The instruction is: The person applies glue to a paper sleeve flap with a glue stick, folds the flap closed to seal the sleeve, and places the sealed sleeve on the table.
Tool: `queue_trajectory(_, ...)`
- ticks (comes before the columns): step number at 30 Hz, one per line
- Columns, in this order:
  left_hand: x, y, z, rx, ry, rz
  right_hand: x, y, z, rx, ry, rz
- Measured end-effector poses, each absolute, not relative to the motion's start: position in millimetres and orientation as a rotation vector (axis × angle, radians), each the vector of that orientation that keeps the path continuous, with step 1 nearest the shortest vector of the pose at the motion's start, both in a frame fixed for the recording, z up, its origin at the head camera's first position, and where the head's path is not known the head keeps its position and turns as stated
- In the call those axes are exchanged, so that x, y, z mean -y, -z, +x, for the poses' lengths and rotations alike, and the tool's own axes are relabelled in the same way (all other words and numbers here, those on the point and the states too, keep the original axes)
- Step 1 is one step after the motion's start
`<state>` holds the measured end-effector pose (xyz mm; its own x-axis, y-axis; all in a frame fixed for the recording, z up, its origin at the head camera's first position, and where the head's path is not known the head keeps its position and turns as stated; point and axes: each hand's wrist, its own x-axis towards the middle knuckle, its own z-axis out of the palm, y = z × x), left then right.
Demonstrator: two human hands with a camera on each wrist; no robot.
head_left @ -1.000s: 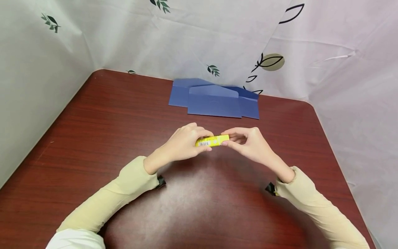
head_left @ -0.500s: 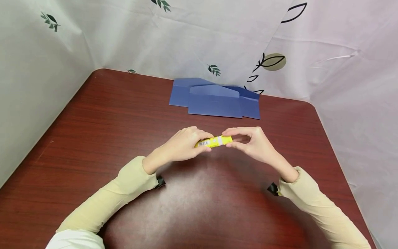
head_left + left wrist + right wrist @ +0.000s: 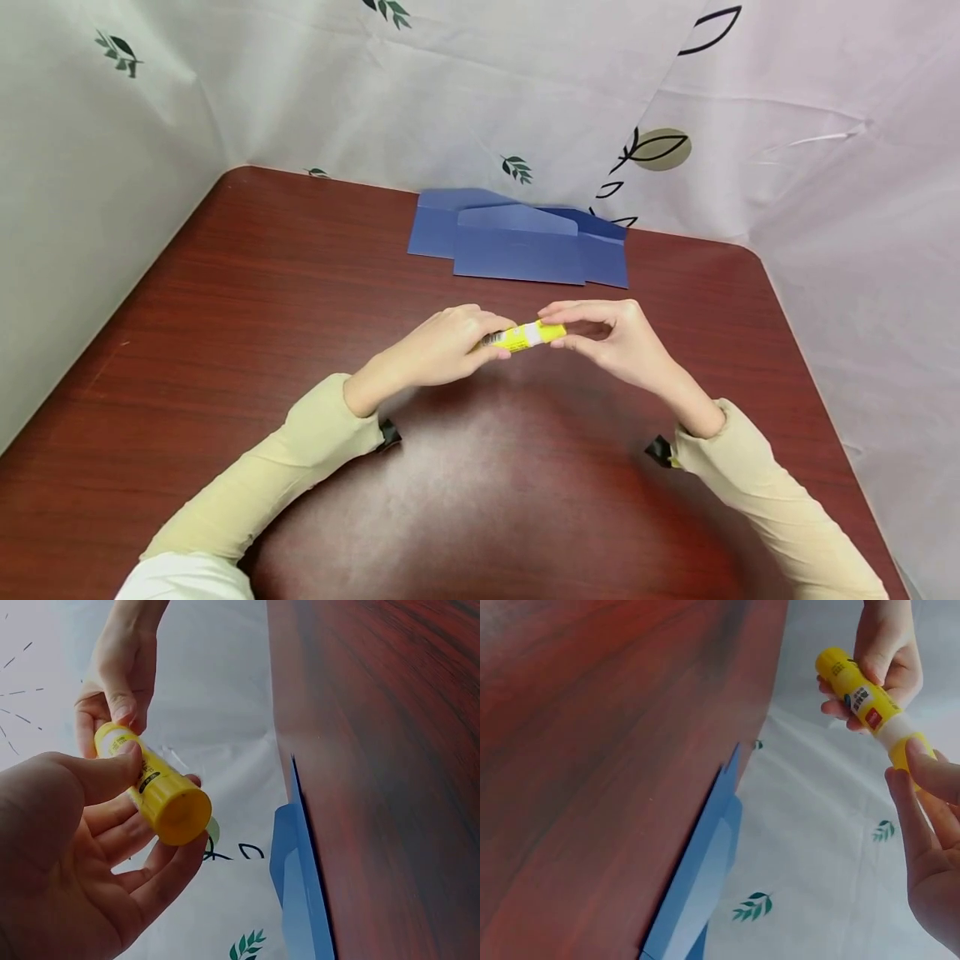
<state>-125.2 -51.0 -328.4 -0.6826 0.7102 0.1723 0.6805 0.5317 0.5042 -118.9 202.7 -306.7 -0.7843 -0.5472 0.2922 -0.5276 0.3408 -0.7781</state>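
A yellow glue stick [image 3: 512, 338] is held between both hands above the table, slightly tilted. My left hand [image 3: 450, 346] grips the labelled body, thumb on one side and fingers on the other; the base faces the left wrist camera. At the other end, my right hand [image 3: 615, 342] pinches the yellow cap [image 3: 911, 756] between thumb and fingertips. A white band [image 3: 895, 730] shows between cap and body. Part of the body is covered by the left fingers in the head view.
Several blue envelopes [image 3: 517, 257] lie overlapping at the far edge of the dark red wooden table [image 3: 300, 275], flaps up. A white curtain [image 3: 337, 92] with leaf prints hangs behind and along the sides.
My right hand has shifted slightly to the right with the cap. The white band between cap and body has come into view. The left hand stays nearly in place.
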Motion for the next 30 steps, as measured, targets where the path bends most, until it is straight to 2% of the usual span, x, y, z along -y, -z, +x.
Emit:
queue_trajectory(11,52,325,-123,-2.788,-0.915,1.132,-211,303,-119,-2.596,1.505,-1.134)
queue_trajectory(22,53,330,-126,-2.808,-1.138,1.117,-224,299,-121,-2.741,1.523,-1.076)
queue_trajectory(25,52,331,-126,-2.781,-1.288,1.12,-234,302,-124,-2.912,1.379,-0.988)
queue_trajectory(30,49,331,-126,-2.718,-1.511,1.07,-256,311,-130,-3.207,0.888,-0.781)
